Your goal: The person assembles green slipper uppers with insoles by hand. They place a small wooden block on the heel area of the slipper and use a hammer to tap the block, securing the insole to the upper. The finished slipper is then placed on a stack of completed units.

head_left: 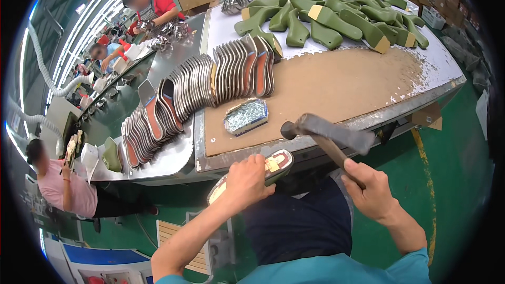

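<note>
My left hand (246, 180) is closed around the middle of a green shoe last (280, 164), held sole up over my lap near the table's front edge. A pale insole with a yellowish patch and dark rim lies on the last's upturned face; my fingers hide its middle. In my right hand (371, 189), the fingers wrap round the wooden handle of a hammer (334, 132). The hammer's dark metal head is raised to the right of the last, apart from it and slightly blurred. A small open box of tacks (246, 118) sits on the brown tabletop beyond the last.
Long rows of insoles (210, 81) stand on edge at the left. Green shoe lasts (336, 21) are heaped at the back of the worktable (326, 89). A single last (111, 155) stands far left. Co-workers sit along a metal bench (173, 47); another person (68, 184) stands left.
</note>
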A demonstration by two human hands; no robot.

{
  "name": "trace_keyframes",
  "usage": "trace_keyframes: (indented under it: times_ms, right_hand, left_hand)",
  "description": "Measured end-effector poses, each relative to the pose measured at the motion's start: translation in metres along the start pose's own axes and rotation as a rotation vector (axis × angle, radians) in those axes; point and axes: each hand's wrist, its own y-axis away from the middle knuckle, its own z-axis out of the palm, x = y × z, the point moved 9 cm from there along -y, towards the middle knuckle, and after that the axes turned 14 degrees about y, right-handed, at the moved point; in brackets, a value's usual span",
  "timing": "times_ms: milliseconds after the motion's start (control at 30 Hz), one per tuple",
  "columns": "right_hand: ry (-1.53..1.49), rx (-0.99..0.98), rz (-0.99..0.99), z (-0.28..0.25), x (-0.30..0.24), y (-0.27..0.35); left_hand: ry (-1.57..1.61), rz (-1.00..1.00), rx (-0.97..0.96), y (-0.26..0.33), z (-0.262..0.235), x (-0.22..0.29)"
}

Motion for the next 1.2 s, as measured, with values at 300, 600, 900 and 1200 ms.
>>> trace_keyframes:
  times_ms: [300,600,900,1200]
  right_hand:
    - [0.323,-0.211,-0.257,0.019,0.001,0.004]
    - [-0.714,-0.519,0.647,0.071,0.026,0.040]
    - [-0.604,-0.493,0.610,0.074,0.026,0.044]
    - [-0.181,-0.257,0.114,0.050,0.009,0.019]
  left_hand:
    - [0.010,0.040,-0.014,-0.001,-0.004,0.002]
    - [0.018,0.063,0.014,0.003,-0.004,0.003]
    - [0.004,0.092,0.048,0.001,-0.004,0.003]
    - [-0.006,0.087,0.031,-0.002,-0.002,0.005]
